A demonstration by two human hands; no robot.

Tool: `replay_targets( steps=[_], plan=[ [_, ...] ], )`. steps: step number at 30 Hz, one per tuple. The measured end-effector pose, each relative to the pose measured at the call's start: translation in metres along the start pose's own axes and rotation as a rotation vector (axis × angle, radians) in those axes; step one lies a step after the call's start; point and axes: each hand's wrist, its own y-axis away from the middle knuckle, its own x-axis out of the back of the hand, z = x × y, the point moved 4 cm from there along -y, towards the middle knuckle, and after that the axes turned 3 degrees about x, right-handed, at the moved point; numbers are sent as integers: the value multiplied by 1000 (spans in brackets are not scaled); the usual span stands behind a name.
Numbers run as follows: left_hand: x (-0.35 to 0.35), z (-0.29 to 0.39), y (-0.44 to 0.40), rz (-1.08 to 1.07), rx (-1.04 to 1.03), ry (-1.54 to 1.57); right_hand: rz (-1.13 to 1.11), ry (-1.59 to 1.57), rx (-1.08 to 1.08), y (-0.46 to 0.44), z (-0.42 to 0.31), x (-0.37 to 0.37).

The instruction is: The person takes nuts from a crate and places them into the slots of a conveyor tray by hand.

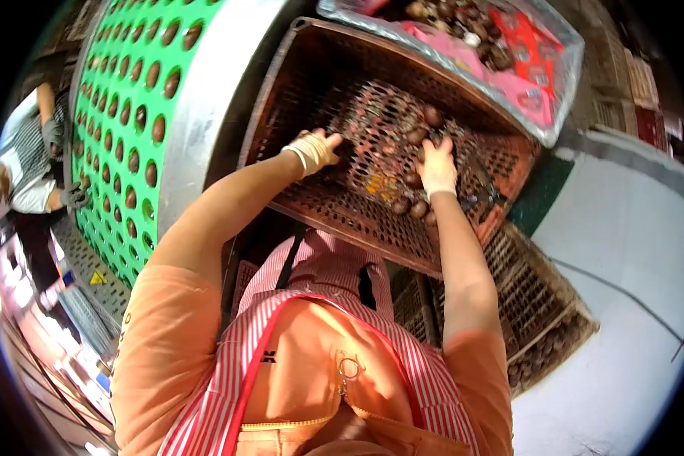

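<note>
A reddish-brown perforated crate [334, 215] lies tilted in front of me, with several round brown items [418, 207] gathered toward its right side. My left hand [314, 151], in a pale glove with bare fingertips, is inside the crate's left part; its fingers curl around a dark item that is hard to make out. Over on the right, my right hand [438, 169], gloved the same way, reaches among the brown items with its fingers apart and touches one or more of them. Yellow bits lie on the crate floor between the hands.
Left of the crate, a metal edge [205, 114] borders a green tray [148, 91] with brown items in its holes. A co-worker's gloved hand [74, 195] rests by its far side. A lined bin [570, 83] stands beyond the crate; a filled crate [543, 304] sits lower right.
</note>
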Motion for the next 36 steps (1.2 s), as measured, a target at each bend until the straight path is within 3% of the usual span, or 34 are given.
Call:
replay_targets(
  steps=[2,3,5,6,7,8,9,11,12,13,15,16,18,19,20,22,23,24,25,26,28,29,30,32,34,35,36],
  plan=[
    [1,-8,-2,49,99,201,115,296,292,4,6,-9],
    [5,-10,1,80,182,328,151,280,322,7,1,-6],
    [11,-10,7,145,325,570,78,122,319,-10,14,-17],
    [16,-9,9,180,319,610,-5,-233,128,-12,9,-17],
    [25,-3,14,226,220,577,-17,-581,-84,-12,3,-17],
    [35,2,25,289,54,503,-38,-15,108,20,-26,11],
    [45,8,37,359,-107,423,-66,-118,199,37,-40,19],
    [55,13,55,627,-241,773,-191,-449,414,52,-50,17],
    [65,17,71,686,-363,891,-307,-773,411,93,-91,48],
    [77,19,103,734,-386,1011,-430,-851,343,110,-113,77],
    [83,17,155,776,-467,1251,-312,-1014,565,114,-153,158],
    [79,15,176,709,-514,1491,13,-841,900,117,-182,199],
    [67,3,217,715,-697,1754,125,-1119,555,101,-195,281],
    [57,-7,235,736,-719,1829,152,-1224,794,96,-216,309],
    [44,-18,255,759,-751,1896,30,-1315,911,102,-236,317],
    [8,-37,304,765,-797,2205,-83,-1300,934,118,-272,301],
    [-16,-49,324,828,-741,2285,-202,-1214,866,118,-288,279],
    [-43,-59,341,887,-687,2370,-555,-1204,846,103,-304,248],
    [-72,-72,360,981,-632,2375,-238,-1072,867,177,-351,194],
    [-104,-82,378,1070,-577,2380,-191,-745,895,193,-365,159],
    [-176,-104,426,1364,-173,2292,-363,-611,1041,226,-405,68],
    [-213,-115,448,1497,84,2186,-439,-435,989,253,-425,28],
    [-252,-125,470,1605,339,2066,-352,-162,1290,273,-445,-10],
    [-337,-153,494,1885,746,1572,-407,213,1647,340,-483,-76],
    [-420,-181,494,2006,1010,1594,-590,276,1764,392,-509,-138],
    [-435,-187,499,1898,1266,1479,-708,288,1797,410,-523,-170],
    [-444,-192,494,1796,1157,1724,-773,244,1855,425,-534,-201]
  ],
)
